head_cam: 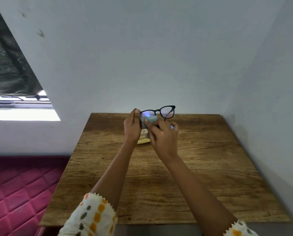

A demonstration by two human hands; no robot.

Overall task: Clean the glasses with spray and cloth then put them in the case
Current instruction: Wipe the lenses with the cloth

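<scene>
The black-framed glasses are held up above the far part of the wooden table. My left hand pinches the frame at its left end. My right hand presses a pale green cloth against the left lens. The right lens carries small droplets. A yellowish case with some print lies on the table under my hands, mostly hidden. A small blue object peeks out behind my right hand; I cannot tell what it is.
The table stands in a corner, with grey walls behind it and to its right. A pink quilted mattress lies to the left, below a window with a dark curtain.
</scene>
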